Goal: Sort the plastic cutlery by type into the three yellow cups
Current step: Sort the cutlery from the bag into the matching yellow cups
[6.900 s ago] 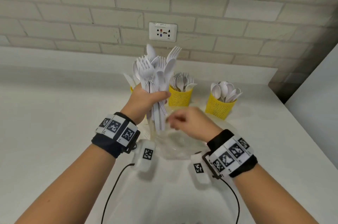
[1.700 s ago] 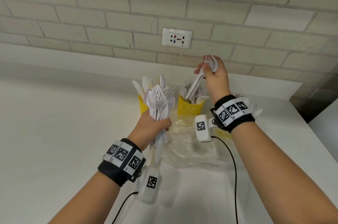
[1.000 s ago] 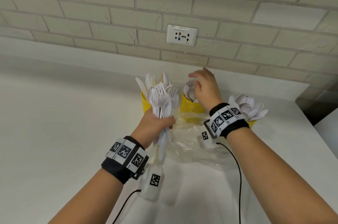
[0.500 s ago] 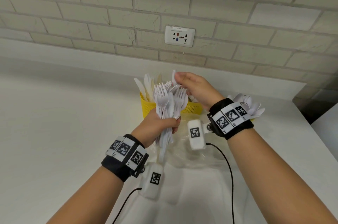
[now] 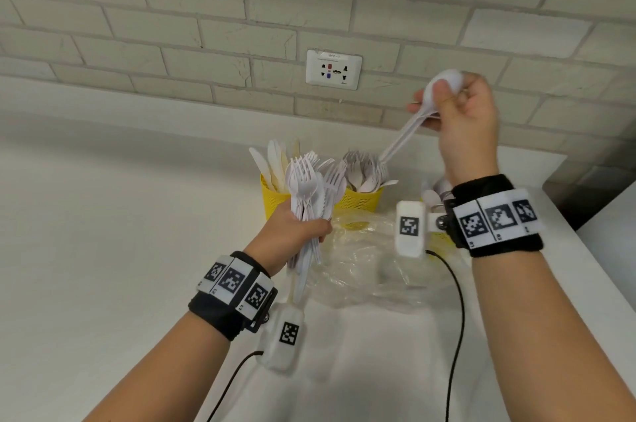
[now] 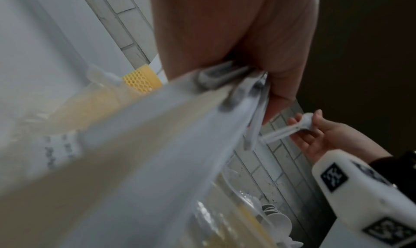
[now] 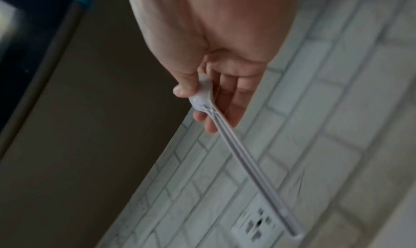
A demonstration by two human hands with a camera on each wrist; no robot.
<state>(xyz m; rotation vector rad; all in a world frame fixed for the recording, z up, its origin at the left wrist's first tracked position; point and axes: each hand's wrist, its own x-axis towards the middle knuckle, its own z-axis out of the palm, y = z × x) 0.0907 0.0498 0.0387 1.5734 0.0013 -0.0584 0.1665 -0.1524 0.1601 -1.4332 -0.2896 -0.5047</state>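
The left hand [image 5: 290, 232] is clenched round a thick bundle of white plastic cutlery [image 5: 311, 194], gripping the handles so that fork heads and at least one spoon bowl stand up above the fist while the handle ends hang below it toward the wrist; in the left wrist view the same handles [image 6: 245, 91] run out from under the palm, blurred and close to the lens. Just behind that hand and a little to its left stands a yellow cup [image 5: 273, 203] holding knives, their blades rising above the rim. Just right of the bundle, and beyond it, a second yellow cup [image 5: 359, 201] is full of forks. In front of these cups, between the two hands and lower, a crumpled clear plastic bag [image 5: 371, 263] lies on the white counter [image 5: 103, 232]. Further right, the right hand [image 5: 461, 112] is raised above the fork cup, pinching a single white spoon [image 5: 409, 125] by its bowl between thumb and fingers, the handle slanting down and to the left toward the forks. Below that hand, mostly hidden behind its wrist band [image 5: 495, 218], the third yellow cup [image 5: 435, 235] holds spoons. A wall socket [image 5: 333, 70] sits on the brick wall, left of the raised hand.
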